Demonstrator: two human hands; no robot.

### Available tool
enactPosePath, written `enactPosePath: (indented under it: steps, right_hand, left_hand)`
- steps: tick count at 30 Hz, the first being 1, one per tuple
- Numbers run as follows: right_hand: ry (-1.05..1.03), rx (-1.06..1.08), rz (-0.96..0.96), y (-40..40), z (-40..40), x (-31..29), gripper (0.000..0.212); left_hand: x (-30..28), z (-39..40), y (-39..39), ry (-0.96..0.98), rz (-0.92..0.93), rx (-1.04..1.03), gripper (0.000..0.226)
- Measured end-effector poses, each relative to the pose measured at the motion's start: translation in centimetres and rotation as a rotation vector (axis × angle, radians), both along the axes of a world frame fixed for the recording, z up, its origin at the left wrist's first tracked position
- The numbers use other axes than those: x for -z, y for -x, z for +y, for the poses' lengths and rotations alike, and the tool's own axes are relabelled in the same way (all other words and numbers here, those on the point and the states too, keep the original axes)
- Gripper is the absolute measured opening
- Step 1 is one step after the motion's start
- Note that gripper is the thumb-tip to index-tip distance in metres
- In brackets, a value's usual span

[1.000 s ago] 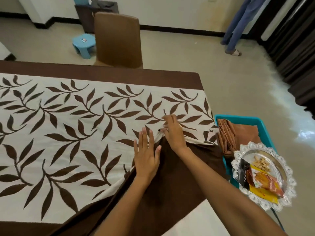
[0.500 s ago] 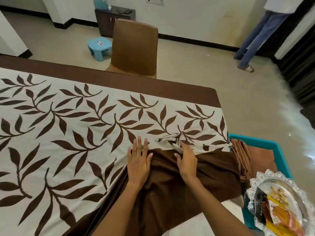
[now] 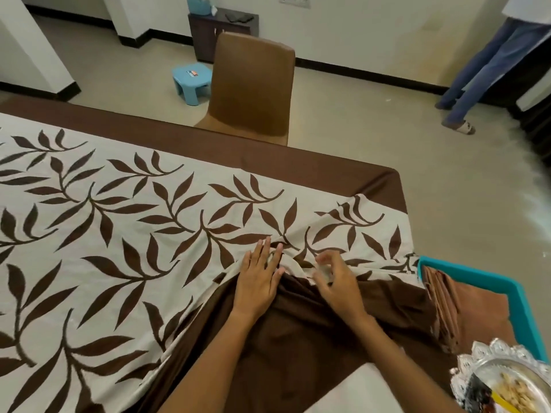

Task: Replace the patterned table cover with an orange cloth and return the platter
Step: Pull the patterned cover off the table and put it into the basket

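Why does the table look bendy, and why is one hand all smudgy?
In the head view, the wide-angle lens curves the table's far edge and the wall lines; the right hand is blurred by motion, its fingers smeared, while the left hand looks sharp, lying flat on the patterned cover; bright glare washes out the floor at right.

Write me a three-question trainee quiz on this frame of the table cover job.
1. True or false: the orange cloth is already spread on the table.
2. Which hand lies flat on the patterned cover: A left hand, B right hand?
3. Fill in: the orange cloth lies folded in a ____ bin.

Key: 1 false; 2 A; 3 teal. The platter sits at the bin's near end.
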State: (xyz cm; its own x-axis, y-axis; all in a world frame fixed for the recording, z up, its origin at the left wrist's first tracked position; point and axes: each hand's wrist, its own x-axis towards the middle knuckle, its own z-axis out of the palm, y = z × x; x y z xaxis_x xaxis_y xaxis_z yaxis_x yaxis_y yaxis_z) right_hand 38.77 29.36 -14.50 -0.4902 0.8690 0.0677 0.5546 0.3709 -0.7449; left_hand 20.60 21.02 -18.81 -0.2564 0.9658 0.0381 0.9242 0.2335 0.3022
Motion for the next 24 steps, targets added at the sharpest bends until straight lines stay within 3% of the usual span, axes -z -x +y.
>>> enactPosePath:
  steps: [4, 8, 11, 14, 20, 24]
  right_hand:
    - [-0.306, 0.126, -0.190, 0.7, 8.5, 0.6, 0.031]
    - [-0.206, 0.095, -0.546, 2.4, 16.0, 1.2, 0.062]
    - [-0.071, 0.113, -0.663, 3.0, 18.9, 1.4, 0.062]
    - [0.051, 0.154, -0.595, 3.5, 20.0, 1.7, 0.043]
    - [-0.059, 0.303, -0.248, 3.9, 18.5, 1.1, 0.026]
    - [-0.033, 0.179, -0.121, 6.7, 13.0, 0.2, 0.015]
  left_hand:
    - [0.3, 1.1, 0.5, 0.003, 0.018, -0.009, 0.054]
    - [0.8, 1.7, 0.6, -0.018, 0.037, 0.002, 0.053]
    - [0.9, 2.1, 0.7, -0.032, 0.031, 0.016, 0.052]
    - [0.8, 2.4, 1.0, -0.029, 0.007, 0.019, 0.052]
    - [0.5, 3.3, 1.2, -0.030, 0.001, 0.040, 0.052]
    - [0.1, 3.2, 1.4, -0.061, -0.062, 0.032, 0.058]
